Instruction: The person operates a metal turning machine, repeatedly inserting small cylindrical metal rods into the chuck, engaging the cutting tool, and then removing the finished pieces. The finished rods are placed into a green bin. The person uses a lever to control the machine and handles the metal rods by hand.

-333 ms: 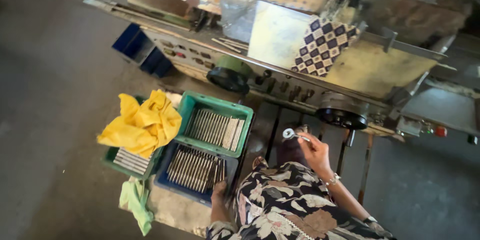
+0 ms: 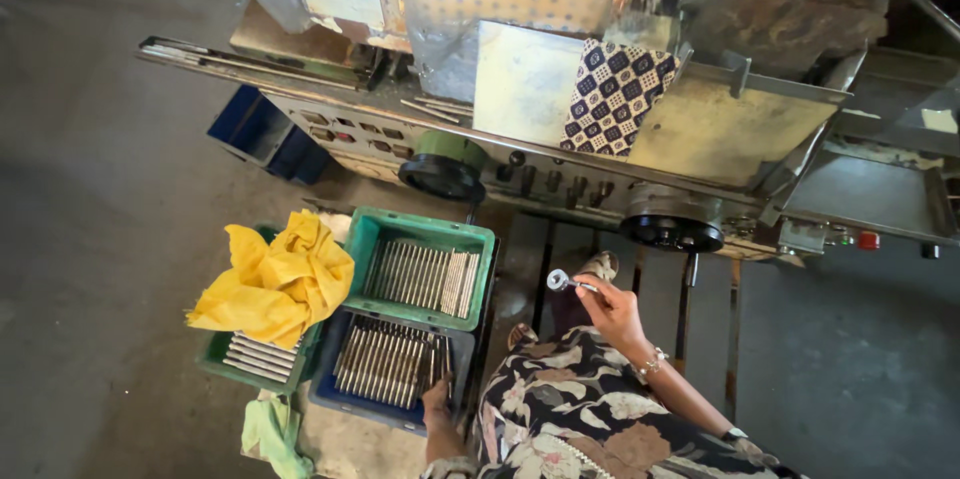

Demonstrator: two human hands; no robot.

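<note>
Since the earlier frame our right hand (image 2: 610, 311) has barely shifted, still pinching a small metal part (image 2: 560, 281) by its stem, round end pointing left. Ahead of that hand we see the big machine (image 2: 700, 129) with its black handwheel (image 2: 671, 230). Left of it sit a green tray (image 2: 420, 232) and a blue tray (image 2: 330, 394) of metal rods. Our left hand (image 2: 437, 401) rests on the blue tray's near edge; we cannot tell its grip.

A small shiny metal rod with a round ring-shaped head (image 2: 560, 281) sticks out level from the right hand's (image 2: 612, 311) fingertips, ringed end pointing away to the left.
</note>
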